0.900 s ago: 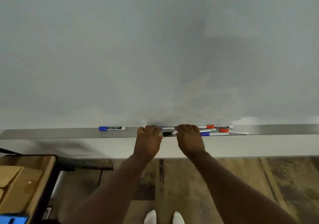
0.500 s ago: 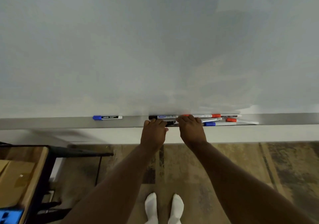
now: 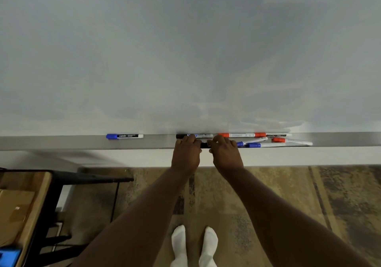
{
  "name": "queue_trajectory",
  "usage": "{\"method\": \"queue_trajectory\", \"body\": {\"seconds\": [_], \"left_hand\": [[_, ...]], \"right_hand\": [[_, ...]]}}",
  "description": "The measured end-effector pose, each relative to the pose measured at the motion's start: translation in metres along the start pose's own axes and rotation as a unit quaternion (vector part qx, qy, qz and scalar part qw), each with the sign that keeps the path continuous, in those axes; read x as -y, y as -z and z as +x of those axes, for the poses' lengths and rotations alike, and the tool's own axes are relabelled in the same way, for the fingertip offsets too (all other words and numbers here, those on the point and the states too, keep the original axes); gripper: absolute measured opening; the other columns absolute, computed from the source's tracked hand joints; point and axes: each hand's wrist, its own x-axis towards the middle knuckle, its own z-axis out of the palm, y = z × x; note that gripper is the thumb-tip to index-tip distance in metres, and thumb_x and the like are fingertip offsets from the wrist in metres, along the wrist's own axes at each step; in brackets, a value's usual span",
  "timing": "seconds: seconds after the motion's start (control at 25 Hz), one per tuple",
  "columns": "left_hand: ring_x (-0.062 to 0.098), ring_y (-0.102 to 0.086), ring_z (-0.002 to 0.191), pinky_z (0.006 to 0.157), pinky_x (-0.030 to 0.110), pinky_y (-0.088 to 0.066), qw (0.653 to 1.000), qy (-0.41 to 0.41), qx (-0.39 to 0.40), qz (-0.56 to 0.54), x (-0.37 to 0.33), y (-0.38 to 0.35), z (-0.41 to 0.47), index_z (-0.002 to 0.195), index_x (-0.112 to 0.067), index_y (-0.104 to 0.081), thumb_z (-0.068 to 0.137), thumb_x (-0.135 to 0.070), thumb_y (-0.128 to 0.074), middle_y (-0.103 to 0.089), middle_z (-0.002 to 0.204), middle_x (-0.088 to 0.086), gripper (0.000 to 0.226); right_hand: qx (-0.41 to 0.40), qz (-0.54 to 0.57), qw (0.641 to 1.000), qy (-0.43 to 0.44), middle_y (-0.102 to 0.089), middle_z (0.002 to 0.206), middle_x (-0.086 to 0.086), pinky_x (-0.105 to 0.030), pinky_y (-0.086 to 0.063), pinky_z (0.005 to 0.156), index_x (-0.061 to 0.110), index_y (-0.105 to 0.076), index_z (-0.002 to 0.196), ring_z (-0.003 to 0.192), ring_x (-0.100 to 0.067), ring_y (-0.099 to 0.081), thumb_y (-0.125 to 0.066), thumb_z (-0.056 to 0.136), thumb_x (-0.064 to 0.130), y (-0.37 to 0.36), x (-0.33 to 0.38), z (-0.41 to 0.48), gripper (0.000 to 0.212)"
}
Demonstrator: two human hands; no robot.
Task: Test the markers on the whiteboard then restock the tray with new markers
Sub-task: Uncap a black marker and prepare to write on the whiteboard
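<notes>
The whiteboard point(image 3: 185, 60) fills the upper view, with its grey metal tray point(image 3: 61, 142) running along the bottom. My left hand point(image 3: 186, 153) and my right hand point(image 3: 225, 153) reach over the tray's front edge side by side. Their fingers curl onto a black marker point(image 3: 204, 144), of which only a short dark piece shows between them. Behind my fingers a black-capped marker point(image 3: 194, 136) lies against the board. To the right lie a red-capped marker point(image 3: 239, 135), two blue-capped markers point(image 3: 252, 144) and another red-capped one point(image 3: 288, 140). A blue-capped marker point(image 3: 124, 136) lies alone to the left.
A wooden table with a black frame point(image 3: 41, 194) stands at the lower left, holding cardboard point(image 3: 12, 209) and a blue object point(image 3: 8, 256). My feet in white socks point(image 3: 193, 244) stand on a patterned floor below the board.
My head has tilted, so the tray sits lower in the frame. Both hands stay on the black marker and have drawn back toward the tray's front edge; the black-capped marker behind them is now uncovered.
</notes>
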Motion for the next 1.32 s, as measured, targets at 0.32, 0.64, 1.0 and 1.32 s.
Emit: {"method": "queue_trajectory", "body": {"seconds": [0.32,0.64,1.0,1.32], "left_hand": [[0.026,-0.057,0.107,0.087,0.039,-0.041,1.0,-0.017,-0.017,-0.002,-0.002,-0.004,0.002,0.106,-0.017,-0.064,0.089,-0.019,-0.063,-0.065,0.109,0.002,0.017],[0.026,-0.057,0.102,0.084,0.04,-0.042,0.999,-0.028,-0.03,-0.014,0.001,-0.002,0.003,0.106,-0.017,-0.068,0.088,-0.022,-0.065,-0.061,0.109,0.002,0.019],[0.023,-0.061,0.088,0.076,0.036,-0.051,0.989,-0.101,-0.004,-0.109,0.003,0.04,-0.006,0.116,-0.012,-0.058,0.095,-0.014,-0.052,-0.063,0.105,0.005,0.022],[0.029,-0.063,0.073,0.063,0.037,-0.046,0.989,-0.145,-0.004,-0.039,-0.007,0.13,-0.018,0.104,-0.01,-0.052,0.103,-0.03,-0.041,-0.065,0.088,0.007,0.023]], "right_hand": [[0.001,0.017,1.0,-0.01,-0.067,0.106,-0.002,-0.043,-0.041,0.091,0.018,-0.069,0.11,0.105,-0.027,-0.059,-0.07,0.088,0.014,0.001,-0.006,0.003,0.022],[-0.005,0.015,1.0,-0.01,-0.065,0.105,0.002,-0.041,-0.039,0.087,0.023,-0.073,0.102,0.106,-0.024,-0.055,-0.072,0.083,0.013,0.004,-0.006,0.008,0.021],[-0.029,0.049,0.997,0.05,-0.071,0.104,-0.001,-0.039,-0.042,0.095,0.021,-0.071,0.108,0.097,-0.022,-0.064,-0.07,0.083,0.002,0.058,0.014,0.003,0.032],[-0.102,0.046,0.986,0.128,-0.064,0.087,0.002,-0.029,-0.023,0.076,0.021,-0.069,0.103,0.082,-0.022,-0.058,-0.052,0.073,0.004,0.131,0.031,-0.014,0.038]]}}
